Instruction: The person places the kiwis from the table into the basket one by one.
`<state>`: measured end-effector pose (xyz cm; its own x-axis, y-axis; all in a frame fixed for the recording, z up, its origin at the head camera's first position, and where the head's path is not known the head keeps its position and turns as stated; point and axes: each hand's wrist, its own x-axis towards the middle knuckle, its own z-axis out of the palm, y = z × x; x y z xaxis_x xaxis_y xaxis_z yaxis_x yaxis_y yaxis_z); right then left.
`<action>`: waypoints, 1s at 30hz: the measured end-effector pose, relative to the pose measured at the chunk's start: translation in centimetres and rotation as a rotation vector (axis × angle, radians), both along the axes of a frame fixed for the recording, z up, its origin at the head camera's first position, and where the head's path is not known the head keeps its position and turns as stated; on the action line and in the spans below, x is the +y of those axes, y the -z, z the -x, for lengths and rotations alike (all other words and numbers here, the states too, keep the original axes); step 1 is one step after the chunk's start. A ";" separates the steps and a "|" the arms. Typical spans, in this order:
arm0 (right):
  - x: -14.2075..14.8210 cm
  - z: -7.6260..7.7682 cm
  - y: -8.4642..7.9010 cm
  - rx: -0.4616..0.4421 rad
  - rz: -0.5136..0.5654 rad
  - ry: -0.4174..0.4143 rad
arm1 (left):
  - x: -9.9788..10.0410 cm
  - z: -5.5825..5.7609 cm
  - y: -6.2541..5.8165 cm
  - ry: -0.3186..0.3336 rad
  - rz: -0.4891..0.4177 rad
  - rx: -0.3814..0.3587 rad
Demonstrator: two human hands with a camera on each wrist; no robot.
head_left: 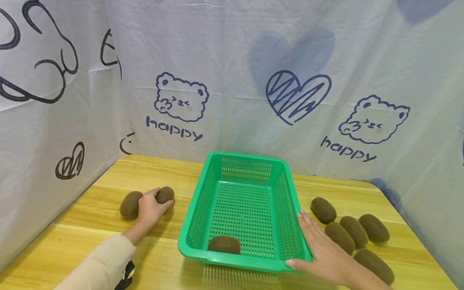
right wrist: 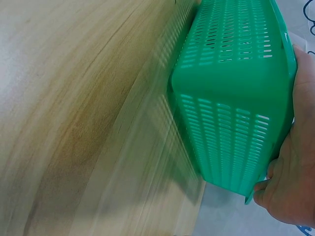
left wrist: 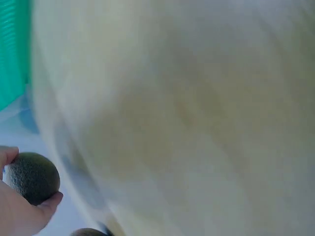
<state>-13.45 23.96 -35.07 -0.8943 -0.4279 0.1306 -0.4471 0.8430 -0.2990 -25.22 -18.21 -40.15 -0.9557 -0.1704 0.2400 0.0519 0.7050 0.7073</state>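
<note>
My left hand (head_left: 149,209) pinches a brown kiwi (head_left: 165,195) between thumb and fingers, left of the green plastic basket (head_left: 191,217). The left wrist view shows the same kiwi (left wrist: 33,178) held at the fingertips. Another kiwi (head_left: 130,205) sits just left of that hand, partly behind it. At the basket's near right corner, my right hand (head_left: 322,251) grips the rim, thumb on the front edge and fingers along the right side. From the right wrist view, this hand (right wrist: 290,172) holds the rim above the slotted wall. One kiwi (head_left: 224,244) lies inside by the near wall.
Several kiwis (head_left: 353,232) lie on the wooden table (head_left: 174,173) to the right of the basket, beside my right hand. A printed cloth (head_left: 232,80) with bears and hearts hangs behind the table and along its left side.
</note>
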 end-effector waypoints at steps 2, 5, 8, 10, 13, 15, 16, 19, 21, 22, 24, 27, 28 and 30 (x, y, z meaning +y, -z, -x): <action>0.0 0.0 0.0 -0.003 0.003 0.003 | 0.2 0.0 -0.5 0.012 -0.019 0.003; 0.0 0.1 -0.1 -0.013 0.011 0.010 | 0.6 0.0 -1.5 0.027 -0.057 -0.002; 0.0 0.1 -0.1 -0.028 0.019 0.016 | 1.0 0.0 -2.4 0.055 -0.092 0.001; 0.0 0.0 0.0 -0.028 0.022 0.011 | 1.2 -0.1 -2.9 0.080 -0.112 0.000; 0.1 0.0 0.0 -0.025 0.020 0.005 | 1.4 0.0 -3.4 0.103 -0.131 0.007; 0.1 0.0 0.1 -0.018 0.016 -0.001 | 1.5 0.0 -3.7 0.108 -0.139 0.017; 0.1 0.0 0.1 -0.018 0.016 0.000 | 1.6 0.0 -3.9 0.109 -0.142 0.022; 0.1 0.0 0.2 -0.019 0.015 0.000 | 1.8 -0.3 -4.5 0.114 -0.164 0.028; 0.0 0.0 0.1 -0.020 0.016 0.001 | 2.0 -0.4 -5.0 0.118 -0.181 0.030; 0.0 0.0 0.1 -0.020 0.014 0.004 | 2.1 -0.6 -5.3 0.119 -0.191 0.028; 0.0 0.0 0.1 -0.019 0.013 0.005 | 2.3 -0.8 -5.9 0.122 -0.202 0.028; 0.0 0.0 0.0 -0.023 0.016 0.008 | 2.7 -1.1 -6.7 0.140 -0.220 0.023; 0.0 0.0 -0.1 -0.034 0.019 0.012 | 2.9 -1.3 -6.9 0.149 -0.227 0.021; -0.1 0.0 -0.1 -0.043 0.025 0.010 | 3.3 -1.5 -7.3 0.172 -0.241 0.022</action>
